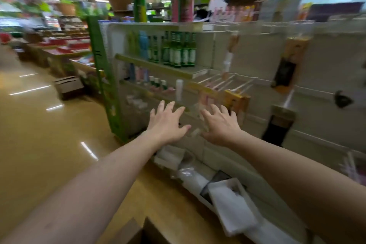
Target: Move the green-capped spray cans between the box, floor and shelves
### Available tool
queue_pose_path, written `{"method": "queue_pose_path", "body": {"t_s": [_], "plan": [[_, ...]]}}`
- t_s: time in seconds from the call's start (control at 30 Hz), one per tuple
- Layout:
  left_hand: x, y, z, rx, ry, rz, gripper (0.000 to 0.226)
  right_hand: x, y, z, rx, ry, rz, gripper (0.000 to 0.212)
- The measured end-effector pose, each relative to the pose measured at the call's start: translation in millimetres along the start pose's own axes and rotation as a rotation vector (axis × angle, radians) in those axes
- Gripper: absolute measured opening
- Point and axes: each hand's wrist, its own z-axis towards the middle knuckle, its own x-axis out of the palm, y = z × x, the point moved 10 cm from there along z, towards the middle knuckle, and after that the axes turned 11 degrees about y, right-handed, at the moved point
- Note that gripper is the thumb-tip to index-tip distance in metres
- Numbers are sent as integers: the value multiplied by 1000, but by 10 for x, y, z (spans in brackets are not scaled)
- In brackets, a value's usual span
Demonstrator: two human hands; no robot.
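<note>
Shop shelves (158, 65) stood ahead; your left hand (168, 123) and right hand (221, 125) hovered empty, fingers spread, below the bottles (178, 51); careless reaching could topple them.

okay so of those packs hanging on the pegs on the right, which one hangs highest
The yellow-and-black hanging pack at upper right hangs highest. The black hanging pack sits lower, and the yellow hanging pack hangs just beyond the right hand.
</note>
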Motion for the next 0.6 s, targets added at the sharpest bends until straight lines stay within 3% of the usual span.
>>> {"method": "queue_pose_path", "body": {"t_s": [0.23, 0.6], "plan": [[83, -1837, 333, 260, 1, 29, 74, -110, -1570, -901, 228, -47, 30, 82], [545, -5659, 35, 697, 2, 13, 75, -94, -4630, -3275, 729, -46, 39, 79]]}}
